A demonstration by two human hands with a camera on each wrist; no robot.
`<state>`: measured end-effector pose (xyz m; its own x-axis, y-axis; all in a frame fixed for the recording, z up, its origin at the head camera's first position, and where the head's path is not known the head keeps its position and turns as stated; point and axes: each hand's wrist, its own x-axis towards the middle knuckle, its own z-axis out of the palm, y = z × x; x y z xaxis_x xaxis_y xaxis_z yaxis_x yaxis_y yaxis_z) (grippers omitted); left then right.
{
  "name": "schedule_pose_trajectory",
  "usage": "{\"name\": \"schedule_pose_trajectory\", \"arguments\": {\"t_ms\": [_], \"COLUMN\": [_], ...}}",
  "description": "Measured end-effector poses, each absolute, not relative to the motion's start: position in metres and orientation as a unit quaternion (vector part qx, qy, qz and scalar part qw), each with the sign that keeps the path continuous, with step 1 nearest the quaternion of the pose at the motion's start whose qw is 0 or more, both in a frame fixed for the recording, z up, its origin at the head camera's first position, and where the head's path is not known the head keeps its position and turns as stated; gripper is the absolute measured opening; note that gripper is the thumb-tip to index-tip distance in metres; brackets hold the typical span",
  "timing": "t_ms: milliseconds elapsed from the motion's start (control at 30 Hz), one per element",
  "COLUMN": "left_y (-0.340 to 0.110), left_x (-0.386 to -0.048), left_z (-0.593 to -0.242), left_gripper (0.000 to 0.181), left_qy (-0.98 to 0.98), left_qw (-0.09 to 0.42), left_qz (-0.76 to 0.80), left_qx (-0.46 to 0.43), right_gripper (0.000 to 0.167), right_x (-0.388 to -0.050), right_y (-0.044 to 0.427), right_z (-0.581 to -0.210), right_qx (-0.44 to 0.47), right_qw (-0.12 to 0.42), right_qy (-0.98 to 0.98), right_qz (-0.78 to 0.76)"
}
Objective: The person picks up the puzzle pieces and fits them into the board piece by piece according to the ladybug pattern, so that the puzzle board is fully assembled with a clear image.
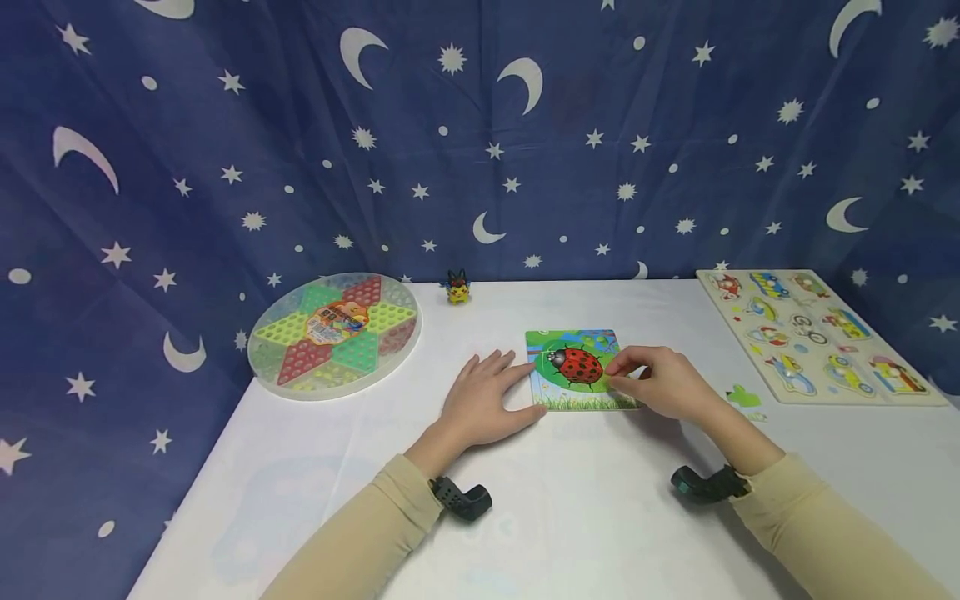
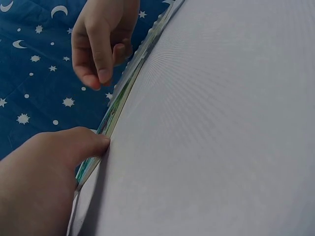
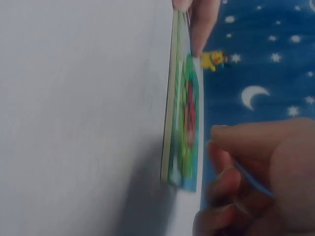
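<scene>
A square ladybug puzzle (image 1: 581, 364) lies flat on the table, its red, black-spotted bug on a green ground. My left hand (image 1: 483, 400) rests on the table with fingers spread. Its thumb touches the puzzle's near left corner, and the index finger reaches the left edge. Above the puzzle's right side is my right hand (image 1: 660, 382), its fingers loosely bent and the thumb near the index finger. In the right wrist view, nothing shows between the right hand's fingertips (image 3: 219, 132). Beyond the right wrist lies a loose green puzzle piece (image 1: 742, 396) beside other small pale bits.
A round Chinese checkers board (image 1: 333, 333) sits at the table's far left. A small yellow figurine (image 1: 457, 287) stands at the back edge. On the right lies a wooden picture board (image 1: 813, 333). Behind the table hangs a blue star-and-moon cloth (image 1: 562, 167).
</scene>
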<state>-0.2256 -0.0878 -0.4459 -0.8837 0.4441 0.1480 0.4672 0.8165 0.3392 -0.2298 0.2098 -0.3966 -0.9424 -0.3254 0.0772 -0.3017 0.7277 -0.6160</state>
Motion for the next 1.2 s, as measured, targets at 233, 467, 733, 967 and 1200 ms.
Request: {"name": "schedule_pose_trajectory", "arguments": {"t_ms": [233, 467, 733, 967, 1200], "left_y": [-0.087, -0.087, -0.087, -0.088, -0.088], "left_x": [-0.225, -0.225, -0.225, -0.226, -0.226], "left_z": [-0.446, -0.445, -0.448, -0.449, -0.448], "left_gripper": [0.073, 0.072, 0.073, 0.073, 0.073], "left_qy": [-0.956, -0.956, -0.956, -0.955, -0.955], "left_qw": [0.030, 0.032, 0.033, 0.036, 0.036], "left_qz": [-0.174, -0.170, -0.173, -0.177, -0.173], "left_qx": [-0.235, -0.235, -0.234, -0.235, -0.237], "right_gripper": [0.008, 0.014, 0.022, 0.026, 0.027], "right_x": [-0.227, -0.225, -0.225, -0.228, -0.227], "right_y": [0.234, 0.251, 0.260, 0.273, 0.293], "right_z": [-0.396, -0.395, -0.388, -0.391, -0.392], "right_qx": [-0.151, -0.116, -0.068, -0.038, -0.044], "right_qw": [0.013, 0.012, -0.010, 0.002, 0.022], "right_qy": [0.940, 0.948, 0.957, 0.960, 0.961], "right_qz": [-0.305, -0.295, -0.281, -0.278, -0.273]}}
